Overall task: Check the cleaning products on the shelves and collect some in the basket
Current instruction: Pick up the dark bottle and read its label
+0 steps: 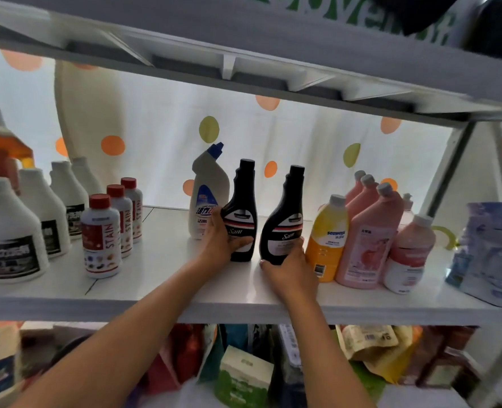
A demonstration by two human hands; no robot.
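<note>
Both of the person's arms reach up onto a white shelf [161, 260] lined with cleaning products. The left hand [224, 242] wraps around the lower body of one black bottle [241, 213], thumb across the label, fingers behind it. The right hand [288, 265] grips the base of a second black bottle [285, 216], fingers curled around its bottom edge. Both black bottles stand upright on the shelf, just beside each other near its middle, their necks leaning slightly apart. Directly behind the left one stands a white bottle with a blue cap [207, 192], its neck angled. To the right, touching or almost touching the right hand, is a yellow bottle [327, 240], then a row of pink bottles [367, 231] running back toward the spotted curtain [302, 136]. A blue-and-white bag [491, 254] sits at the far right. On the left side stand three red-capped bottles [102, 237] marked STAIN, and beyond them large white jugs [8, 231] with dark labels. The shelf below holds assorted bags and boxes [243, 375], blurred. The basket is not seen here.
</note>
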